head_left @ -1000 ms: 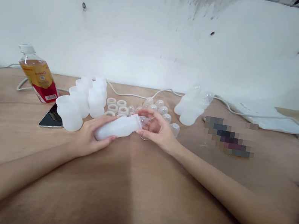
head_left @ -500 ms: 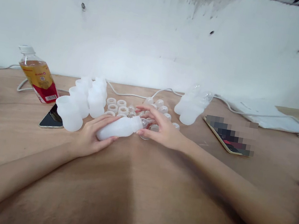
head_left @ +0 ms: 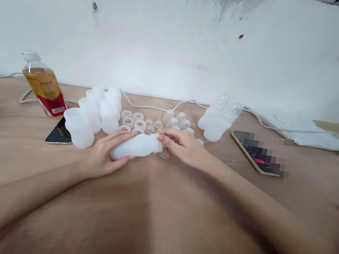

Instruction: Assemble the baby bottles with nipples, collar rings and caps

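My left hand is wrapped round the body of a milky white baby bottle, which lies tilted with its neck to the right. At that neck, the fingers of my right hand are closed on the bottle's collar end and hide part of it. Just beyond the bottle lie several white collar rings and small clear teats. Clear dome caps stand behind my right hand, some of them partly covered by it.
Several open white bottles stand at left, beside a phone and a drink bottle. Capped bottles stand right of the domes. Another phone, a white cable and a white plastic sheet lie on the table.
My right hand's fingers have drawn in from a spread grip at the clear tip to a closed grip at the bottle's collar end. My left hand holds the bottle as before.
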{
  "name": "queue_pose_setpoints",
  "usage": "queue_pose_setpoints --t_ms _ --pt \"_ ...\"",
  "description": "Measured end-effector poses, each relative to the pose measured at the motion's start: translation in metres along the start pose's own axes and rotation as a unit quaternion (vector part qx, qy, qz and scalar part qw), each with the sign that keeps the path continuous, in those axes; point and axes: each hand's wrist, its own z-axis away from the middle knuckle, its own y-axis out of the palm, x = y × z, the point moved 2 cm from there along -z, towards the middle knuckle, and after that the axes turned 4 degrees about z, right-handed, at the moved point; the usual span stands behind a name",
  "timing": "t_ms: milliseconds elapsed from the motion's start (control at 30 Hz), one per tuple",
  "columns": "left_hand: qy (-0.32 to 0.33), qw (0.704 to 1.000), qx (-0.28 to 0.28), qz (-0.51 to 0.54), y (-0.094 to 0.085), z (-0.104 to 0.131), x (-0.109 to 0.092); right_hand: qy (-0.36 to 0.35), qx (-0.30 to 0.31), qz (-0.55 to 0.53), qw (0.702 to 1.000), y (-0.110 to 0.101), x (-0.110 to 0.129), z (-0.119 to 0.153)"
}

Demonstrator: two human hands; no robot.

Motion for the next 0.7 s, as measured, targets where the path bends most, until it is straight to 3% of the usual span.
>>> queue_pose_setpoints --t_ms 200,467,700 --pt "-0.018 1.0 -0.006 -0.005 0.0 0.0 0.001 -0.079 0.0 0.067 0.995 -0.012 0.009 0.003" --pt "-0.011 1.0 0.001 -0.005 0.0 0.001 0.0 0.014 0.016 0.036 0.999 0.001 0.002 0.001" --pt "-0.014 1.0 -0.009 -0.005 -0.001 -0.002 -0.003 -0.102 -0.018 0.103 0.989 -0.008 0.008 0.003"
